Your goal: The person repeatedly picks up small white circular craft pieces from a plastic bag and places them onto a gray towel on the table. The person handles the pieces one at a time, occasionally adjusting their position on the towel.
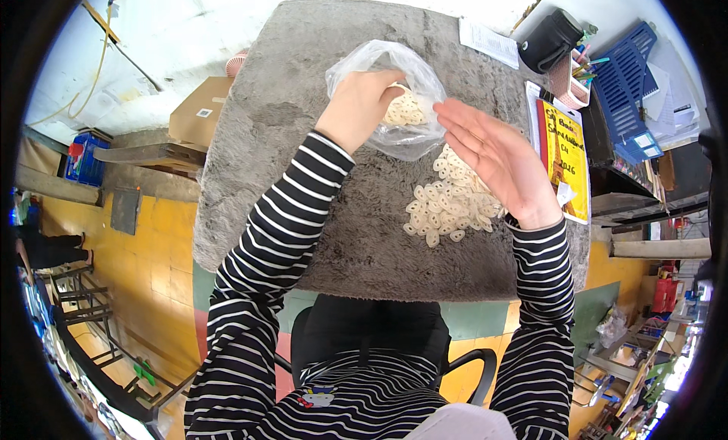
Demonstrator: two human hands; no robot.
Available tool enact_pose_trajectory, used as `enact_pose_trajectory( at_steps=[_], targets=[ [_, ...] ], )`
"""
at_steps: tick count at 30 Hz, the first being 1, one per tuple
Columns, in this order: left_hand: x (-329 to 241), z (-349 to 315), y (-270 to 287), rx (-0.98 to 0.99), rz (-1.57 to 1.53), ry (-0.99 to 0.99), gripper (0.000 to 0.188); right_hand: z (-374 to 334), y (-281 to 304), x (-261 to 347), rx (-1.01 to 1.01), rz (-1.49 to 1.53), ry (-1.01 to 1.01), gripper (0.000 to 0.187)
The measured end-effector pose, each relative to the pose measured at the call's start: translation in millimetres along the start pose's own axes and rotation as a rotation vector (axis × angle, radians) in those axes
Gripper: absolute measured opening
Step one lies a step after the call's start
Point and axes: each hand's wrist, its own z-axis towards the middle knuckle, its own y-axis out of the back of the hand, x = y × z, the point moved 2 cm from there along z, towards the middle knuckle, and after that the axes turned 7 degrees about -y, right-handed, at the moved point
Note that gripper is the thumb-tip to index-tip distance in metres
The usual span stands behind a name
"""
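Observation:
A clear plastic bag [364,56] lies toward the far side of the table, with many small flat cream oval pieces [406,110] inside it. My left hand [362,106] is at the bag's left rim, its fingers curled over the edge into the mouth and closed on the film; the fingertips are partly hidden. My right hand [497,156] is held flat and open, fingertips by the bag's right edge. Below and beside it spreads a loose pile of the same oval pieces [444,209], which have holes in them. The right hand covers part of this pile.
A grey plush cloth [341,243] covers the table. At the right edge stand a yellow packet [563,156], a pink basket [569,84] of pens, a black jug-like container [550,42] and a blue plastic rack [626,84]. A cardboard box [199,110] sits left of the table.

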Motion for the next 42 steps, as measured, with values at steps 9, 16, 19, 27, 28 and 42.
enact_pose_trajectory(
  at_steps=[9,16,19,27,28,42],
  targets=[
    [-41.9,-25.4,-1.8,0.150,-0.275,0.073,0.027,-9.4,29.1,-48.7,-0.168,-1.575,0.348,0.041],
    [-57.0,-51.0,-29.2,0.332,-0.638,0.195,0.018,-1.5,30.7,-69.1,-0.087,-1.341,0.211,0.021],
    [-47.8,-54.7,-30.4,0.353,-0.692,0.317,0.023,-4.2,34.1,-53.6,-0.170,-1.161,0.210,0.014],
    [-60.5,-65.2,-48.1,0.438,-1.528,0.910,0.069,2.1,16.1,-35.1,-0.106,-0.861,-0.045,0.016],
    [-61.7,-65.0,-50.4,0.460,-1.622,0.954,0.071,3.7,12.7,-37.5,-0.074,-0.839,-0.048,0.016],
    [-52.3,-66.2,-46.8,0.320,-1.651,0.979,0.061,5.2,10.8,-40.0,-0.123,-0.905,0.093,0.022]
  ],
)
